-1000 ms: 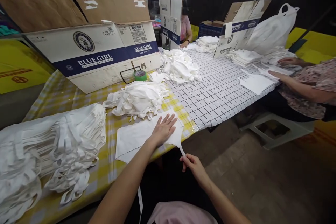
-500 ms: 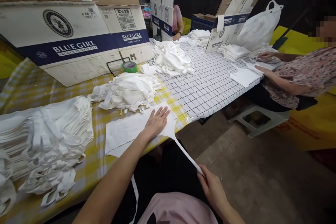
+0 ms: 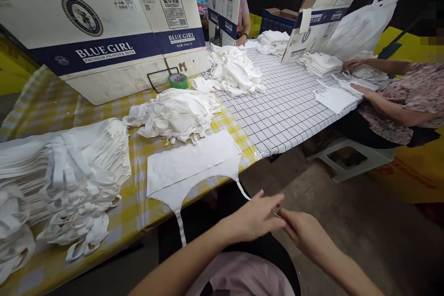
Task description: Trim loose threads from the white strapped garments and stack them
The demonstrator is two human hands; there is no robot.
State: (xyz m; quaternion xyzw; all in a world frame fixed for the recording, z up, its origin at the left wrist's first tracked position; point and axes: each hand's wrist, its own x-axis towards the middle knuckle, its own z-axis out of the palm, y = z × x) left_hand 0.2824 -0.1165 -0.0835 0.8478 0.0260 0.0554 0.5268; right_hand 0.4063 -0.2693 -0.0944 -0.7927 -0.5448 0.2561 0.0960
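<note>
A flat white fabric piece (image 3: 189, 166) with two thin straps lies at the table's near edge. Its right strap (image 3: 243, 190) runs off the edge down to my hands. My left hand (image 3: 255, 216) and my right hand (image 3: 300, 231) meet below the table edge, fingers pinched together on the strap's end. The other strap (image 3: 180, 226) hangs free over the edge. A loose heap of white pieces (image 3: 175, 113) sits just behind the flat one. A neat stack of white pieces (image 3: 58, 171) fills the left.
Opened Blue Girl cartons (image 3: 104, 41) stand along the back. A green tape roll (image 3: 178, 80) and another white heap (image 3: 234, 69) lie farther off. A seated person's hands (image 3: 360, 90) work at the right edge; another person (image 3: 243, 21) sits far back. A white stool (image 3: 350, 159) stands on the floor.
My left hand has lifted off the flat piece and come down to join my right hand at the strap's end. The right hand shifted slightly to the right.
</note>
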